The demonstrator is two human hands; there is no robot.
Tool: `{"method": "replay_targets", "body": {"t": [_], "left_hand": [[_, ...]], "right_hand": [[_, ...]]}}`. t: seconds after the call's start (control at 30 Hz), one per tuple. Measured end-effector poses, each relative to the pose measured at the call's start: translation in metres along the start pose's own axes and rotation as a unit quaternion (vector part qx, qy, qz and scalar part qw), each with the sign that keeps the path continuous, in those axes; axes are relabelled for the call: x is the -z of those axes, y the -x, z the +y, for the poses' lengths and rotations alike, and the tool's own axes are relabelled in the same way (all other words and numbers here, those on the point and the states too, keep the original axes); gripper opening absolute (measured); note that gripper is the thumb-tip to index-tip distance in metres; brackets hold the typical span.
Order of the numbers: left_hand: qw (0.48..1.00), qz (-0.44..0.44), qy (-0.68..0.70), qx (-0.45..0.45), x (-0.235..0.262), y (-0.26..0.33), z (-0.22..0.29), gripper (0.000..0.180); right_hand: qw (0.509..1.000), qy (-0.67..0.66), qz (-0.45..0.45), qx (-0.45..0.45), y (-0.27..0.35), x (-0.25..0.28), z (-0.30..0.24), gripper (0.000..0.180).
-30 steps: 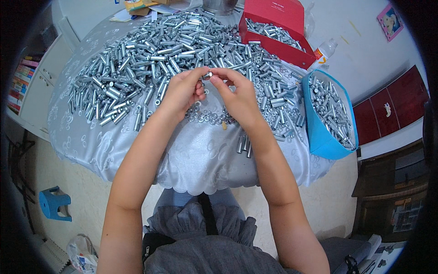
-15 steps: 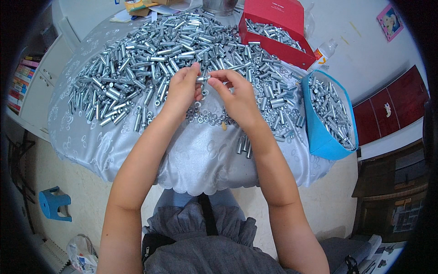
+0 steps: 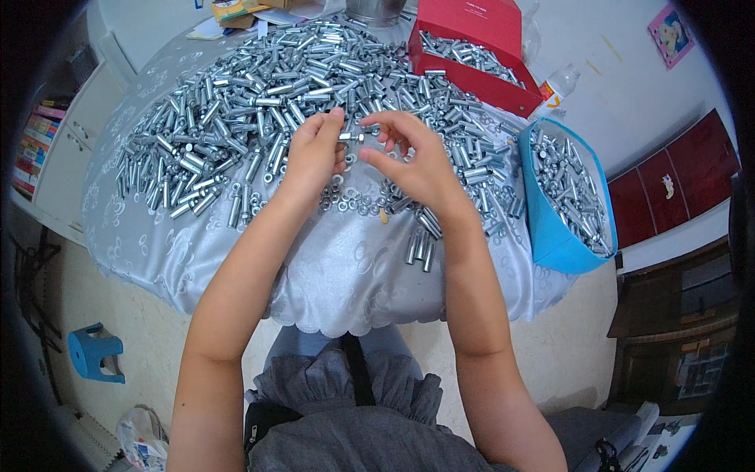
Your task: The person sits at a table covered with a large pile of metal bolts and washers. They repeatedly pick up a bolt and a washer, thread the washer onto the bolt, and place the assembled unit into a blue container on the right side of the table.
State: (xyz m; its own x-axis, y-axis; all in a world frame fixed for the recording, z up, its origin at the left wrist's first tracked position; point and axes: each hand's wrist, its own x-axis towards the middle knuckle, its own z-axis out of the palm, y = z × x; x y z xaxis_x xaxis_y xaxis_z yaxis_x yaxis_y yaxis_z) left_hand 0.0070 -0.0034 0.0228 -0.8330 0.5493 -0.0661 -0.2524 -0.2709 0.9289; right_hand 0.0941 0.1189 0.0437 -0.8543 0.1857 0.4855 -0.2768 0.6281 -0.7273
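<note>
Above the desk, inward from its near edge, a bolt is pinched by the left hand, while the right hand is spread beside its tip. If that lone grip is loosened, the bolt could be lost among loose nuts.

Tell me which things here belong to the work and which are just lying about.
Likely part of the work:
metal bolt in the left hand
right hand, open beside it
heaped metal pieces
small rings
red box and blue bin, both holding metal pieces

Apparently just lying about:
plastic bottle
blue stool
plastic bag
</note>
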Motion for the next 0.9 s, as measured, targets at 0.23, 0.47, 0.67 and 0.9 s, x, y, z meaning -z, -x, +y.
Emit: {"method": "replay_targets", "body": {"t": [0.23, 0.47, 0.67, 0.9], "left_hand": [[1.0, -0.002, -0.012, 0.009, 0.002, 0.0, 0.0, 0.028], [0.998, -0.037, -0.031, 0.028, 0.006, -0.002, -0.004, 0.028], [1.0, 0.0, -0.004, 0.015, 0.004, -0.002, 0.0, 0.028], [1.0, 0.0, -0.004, 0.022, 0.004, -0.003, 0.0, 0.028]], "right_hand": [[1.0, 0.015, -0.019, 0.014, 0.001, -0.001, 0.001, 0.022], [0.995, 0.093, -0.017, -0.001, 0.0, -0.006, 0.017, 0.017], [0.992, -0.09, -0.014, -0.089, 0.001, -0.003, 0.01, 0.027], [0.999, 0.016, -0.032, 0.018, 0.002, -0.003, 0.005, 0.025]]}}
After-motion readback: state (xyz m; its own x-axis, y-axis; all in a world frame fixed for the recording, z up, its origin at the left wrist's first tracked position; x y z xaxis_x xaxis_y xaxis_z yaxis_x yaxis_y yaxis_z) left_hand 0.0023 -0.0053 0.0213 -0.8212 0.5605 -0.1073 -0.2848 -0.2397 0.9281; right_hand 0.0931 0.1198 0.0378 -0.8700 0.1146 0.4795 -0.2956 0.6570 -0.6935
